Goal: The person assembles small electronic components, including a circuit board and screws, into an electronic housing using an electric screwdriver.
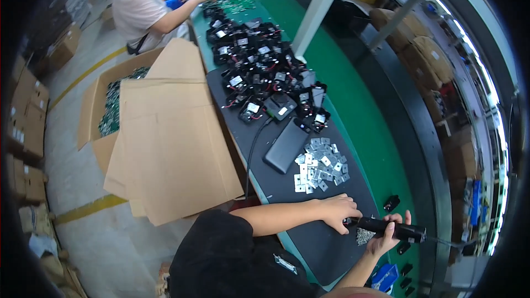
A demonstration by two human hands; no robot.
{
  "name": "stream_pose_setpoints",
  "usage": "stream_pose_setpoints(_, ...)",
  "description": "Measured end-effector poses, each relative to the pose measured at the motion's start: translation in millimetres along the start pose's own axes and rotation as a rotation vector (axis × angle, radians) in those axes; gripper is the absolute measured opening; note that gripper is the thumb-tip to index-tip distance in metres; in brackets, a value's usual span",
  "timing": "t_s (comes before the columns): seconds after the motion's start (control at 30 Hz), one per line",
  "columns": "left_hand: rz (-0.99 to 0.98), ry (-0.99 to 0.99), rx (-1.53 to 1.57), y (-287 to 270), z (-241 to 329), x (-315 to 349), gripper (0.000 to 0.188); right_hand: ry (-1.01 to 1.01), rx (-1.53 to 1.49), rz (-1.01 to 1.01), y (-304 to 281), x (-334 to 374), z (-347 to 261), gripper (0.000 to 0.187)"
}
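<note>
My right hand [387, 236] is wrapped round a black electric screwdriver [397, 230], which lies nearly level with its cable leaving to the right. At the screwdriver's left end, my left hand [338, 213] is closed, fingers bent down to the dark mat [309, 243]. A small dark piece shows by its fingertips, too covered to make out. Under the screwdriver is a little heap of screws [364, 236]. Just beyond my left hand lie many small silver metal plates [321, 166] with holes, beside a dark grey power bank [287, 145].
Black wired assemblies [265, 60] are heaped farther up the bench. A black cable [251, 160] runs along its left side. Large cardboard sheets [171, 138] and a box of green circuit boards [94, 116] stand left. Black parts [391, 203] sit on the green surface at right. Another person [141, 14] works beyond.
</note>
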State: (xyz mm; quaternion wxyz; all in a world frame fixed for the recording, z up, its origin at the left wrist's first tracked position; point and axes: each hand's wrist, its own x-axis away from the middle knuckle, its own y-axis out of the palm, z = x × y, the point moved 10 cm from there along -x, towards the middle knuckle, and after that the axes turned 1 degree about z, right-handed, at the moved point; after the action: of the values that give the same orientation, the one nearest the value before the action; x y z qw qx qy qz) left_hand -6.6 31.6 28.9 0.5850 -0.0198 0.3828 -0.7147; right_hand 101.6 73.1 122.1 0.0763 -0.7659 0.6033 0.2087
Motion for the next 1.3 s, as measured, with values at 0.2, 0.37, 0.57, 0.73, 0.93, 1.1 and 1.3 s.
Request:
stream_pose_setpoints(0.2, -0.004, -0.052, -0.035, -7, -6, 3, 0.063, -0.004, -0.167, -0.007, 10, 7, -1, 0.061)
stream_pose_setpoints(0.37, -0.034, -0.010, -0.024, -6, 9, -6, 0.065, -0.116, -0.088, 0.059, 8, 22, -25, 0.049)
stream_pose_setpoints(0.57, -0.100, 0.043, 0.171, 6, 16, 5, 0.064, -0.083, -0.128, 0.083, 9, 39, -31, 0.045)
stream_pose_setpoints(0.73, -0.193, 0.058, 0.012, 18, 32, -4, 0.064, -0.059, -0.215, 0.102, -13, 72, -50, 0.044)
stream_pose_setpoints(0.93, -0.084, 0.087, -0.165, 15, 25, -17, 0.060, 0.051, -0.118, 0.332, -66, 115, -58, 0.041)
stream_pose_setpoints(1.1, -0.028, 0.110, -0.270, 18, 25, -18, 0.061, 0.096, -0.222, 0.291, -90, 130, -19, 0.038)
stream_pose_setpoints(1.3, -0.140, -0.109, -0.268, 26, 26, -20, 0.064, 0.132, -0.067, 0.081, -88, 123, -19, 0.038)
